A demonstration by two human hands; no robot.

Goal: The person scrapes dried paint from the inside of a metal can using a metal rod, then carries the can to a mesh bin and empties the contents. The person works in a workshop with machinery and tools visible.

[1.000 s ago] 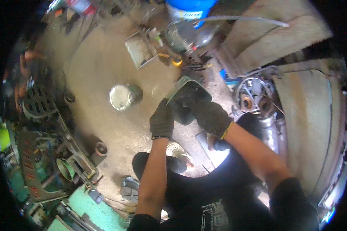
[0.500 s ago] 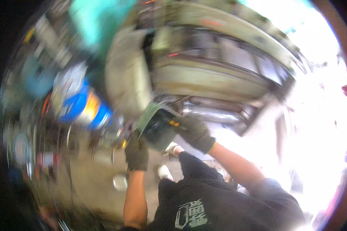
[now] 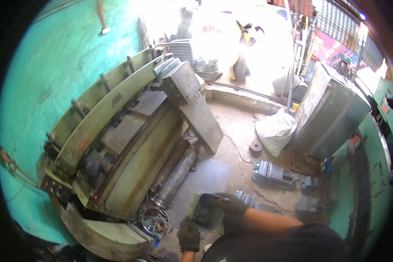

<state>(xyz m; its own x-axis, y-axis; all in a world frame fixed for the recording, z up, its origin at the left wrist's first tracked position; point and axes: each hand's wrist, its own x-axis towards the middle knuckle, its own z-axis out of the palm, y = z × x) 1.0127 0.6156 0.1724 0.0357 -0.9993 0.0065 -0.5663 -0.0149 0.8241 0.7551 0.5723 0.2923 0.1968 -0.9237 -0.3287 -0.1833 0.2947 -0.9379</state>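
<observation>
In front of my body I carry a small open-topped container [image 3: 207,219], dark inside with a green side, whose exact kind is blurred. My left hand [image 3: 189,235], in a dark knitted work glove, grips its near left side. Gloved the same way, my right hand [image 3: 234,205] is closed on the upper right rim, thumb and fingers partly hidden. Some dark contents show inside, but I cannot make out what they are.
A long green sheet-metal machine [image 3: 131,174] stands at the left, with metal cylinders [image 3: 177,177] beside its base. To the right are grey machine vises [image 3: 273,174], a white sack [image 3: 277,131] and a tall metal cabinet [image 3: 329,115]. A person [image 3: 241,56] is in the bright doorway.
My view has swung right, toward the doorway, and the machine now lies at the left. Both hands still hold the container, which appears lower in the picture.
</observation>
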